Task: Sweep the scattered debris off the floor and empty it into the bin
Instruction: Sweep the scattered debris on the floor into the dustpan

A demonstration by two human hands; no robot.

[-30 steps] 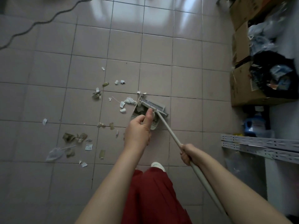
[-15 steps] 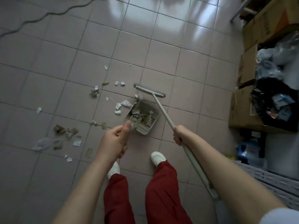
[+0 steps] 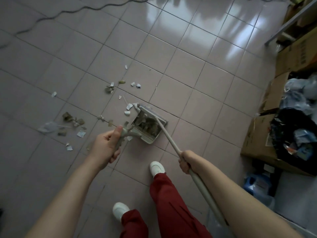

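Note:
My left hand (image 3: 106, 148) grips the handle of a beige dustpan (image 3: 148, 138) that rests on the tiled floor with dry leaves and paper inside. My right hand (image 3: 187, 161) holds the pale broom handle (image 3: 169, 137). The broom head (image 3: 151, 113) lies across the pan's open mouth. Scattered debris (image 3: 72, 120) of leaves, paper scraps and a clear wrapper lies left of the pan, with more scraps (image 3: 118, 85) beyond it. A cardboard box with a black bag of rubbish (image 3: 295, 134) stands at the right.
A dark cable (image 3: 68, 11) snakes over the far floor. Cardboard boxes (image 3: 295, 54) line the right wall. A blue water bottle (image 3: 257, 184) lies below them. My white shoes (image 3: 157, 168) and red trousers are just behind the pan.
The broom head swept back toward me onto the pan's mouth, after reaching out past it. My left hand and the pan shifted slightly right and the view tilted.

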